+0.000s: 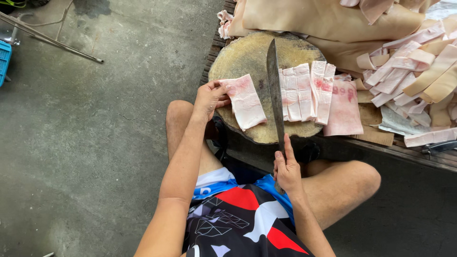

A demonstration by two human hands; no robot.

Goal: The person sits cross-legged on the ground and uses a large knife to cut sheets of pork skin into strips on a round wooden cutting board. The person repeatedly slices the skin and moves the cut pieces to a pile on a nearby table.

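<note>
A round wooden chopping block [243, 54] stands in front of my knees. My left hand [208, 98] grips the left edge of a pale pink slab of pork fat [246, 102] lying on the block. My right hand [287, 167] is closed on the handle of a long knife [274, 85], whose blade points away from me and rests between the slab and a row of cut strips [304, 91]. A wider pink piece [343, 107] lies at the right end of the row, hanging over the block's edge.
Large tan sheets of pork skin [323, 19] lie behind the block. A heap of cut strips [414, 66] covers the low wooden platform [428, 154] at right. Grey concrete floor [95, 133] lies to the left, with metal rods [52, 40] and a blue crate [4, 59].
</note>
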